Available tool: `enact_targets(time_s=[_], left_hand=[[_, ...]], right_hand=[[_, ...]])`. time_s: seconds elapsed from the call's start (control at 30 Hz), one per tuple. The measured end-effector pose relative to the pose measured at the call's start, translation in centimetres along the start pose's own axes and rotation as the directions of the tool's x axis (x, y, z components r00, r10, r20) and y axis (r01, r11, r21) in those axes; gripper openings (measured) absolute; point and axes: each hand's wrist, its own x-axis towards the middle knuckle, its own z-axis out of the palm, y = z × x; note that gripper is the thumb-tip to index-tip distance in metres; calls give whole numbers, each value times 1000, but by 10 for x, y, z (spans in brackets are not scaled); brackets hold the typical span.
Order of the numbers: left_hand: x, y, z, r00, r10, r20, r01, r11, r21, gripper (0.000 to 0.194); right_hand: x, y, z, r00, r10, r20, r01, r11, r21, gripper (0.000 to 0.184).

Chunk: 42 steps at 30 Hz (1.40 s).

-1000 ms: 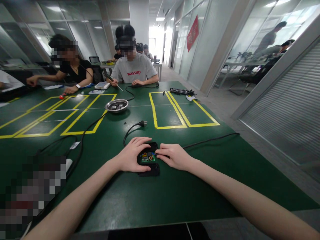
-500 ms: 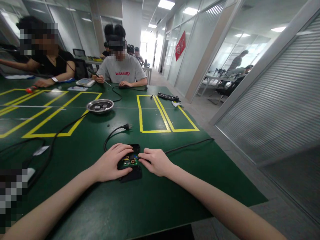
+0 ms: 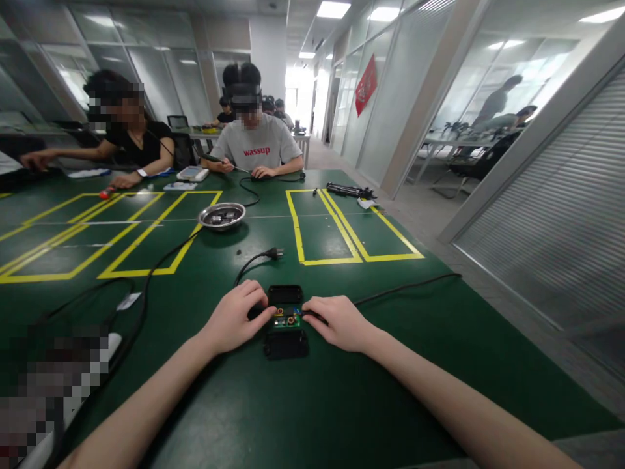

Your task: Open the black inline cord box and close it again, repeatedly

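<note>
Steel bowl [image 3: 222, 228] holds metal parts [image 3: 223, 217]; hands [image 3: 336, 321] seemingly pinch cables [image 3: 407, 286] beside the circuit board [image 3: 287, 321].

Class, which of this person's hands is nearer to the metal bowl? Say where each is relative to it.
Left. The left hand is on the near side of the metal bowl; the right hand is also nearside, but farther right.

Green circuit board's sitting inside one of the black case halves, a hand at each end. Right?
Not quite: the green circuit board lies between the far case half and the near case half, inside neither, as the head view shows. The left hand and right hand are at its ends.
</note>
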Motion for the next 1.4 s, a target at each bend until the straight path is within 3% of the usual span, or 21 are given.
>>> enact_targets(time_s=[0.23,0.4,0.5,0.67,0.87,1.1,1.23,1.4], left_hand=[[5,-17,-1,991,29,130,-37,997,60,46],[7,-16,-10,996,-45,74,35,991,126,56],[7,-14,-17,996,-72,53,65,990,123,56],[6,-6,-21,993,-44,107,38,998,55,54],[4,5,-20,971,-93,219,120,986,-113,55],[2,2,-15,938,-149,312,216,957,-194,53],[2,-1,-11,937,-133,322,186,972,-140,53],[5,0,-8,954,-91,285,73,995,75,51]], right_hand=[[-1,1,-2,998,-40,-54,42,999,32,19],[1,5,-15,991,129,15,-129,991,-47,43],[-1,12,-22,984,179,-16,-179,983,-48,50],[-9,14,-25,989,88,-118,-74,990,123,52],[-12,14,-25,995,2,-98,26,957,290,51],[-10,15,-22,999,-23,-33,30,973,230,48],[-9,15,-23,998,-26,-51,35,985,170,48],[-8,17,-26,994,-50,-95,58,994,90,47]])
